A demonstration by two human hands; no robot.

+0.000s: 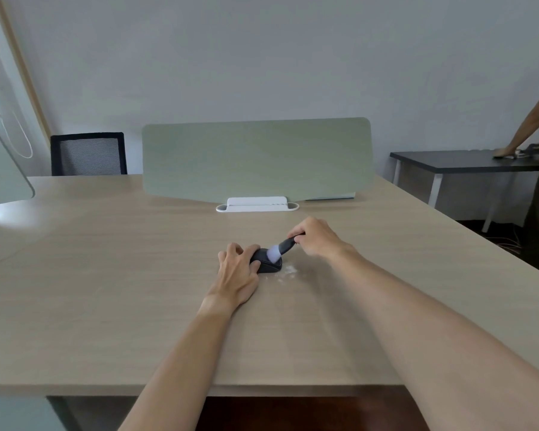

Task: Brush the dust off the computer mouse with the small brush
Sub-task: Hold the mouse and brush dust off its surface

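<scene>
**Brushing in hand, dust gathering beside the mouse**

The black mouse [266, 263] sits on the wooden desk [106, 275], a little past its middle, in front of the green divider [255, 157]. The left hand [238, 273] steadies it from nine o'clock, fingers curled over its near-left side. The right hand [316, 237], at two o'clock from the mouse, pinches the dark handle of the small brush [282, 247]; the pale bristles rest on the mouse's top right.

This looks like mid-sweep. White dust [288, 272] already lies on the desk at four o'clock, just beside the mouse. Next likely comes another stroke toward that pile, with the left hand shifted so the covered side can be reached. Whether dust remains on the mouse is too small to tell.
</scene>
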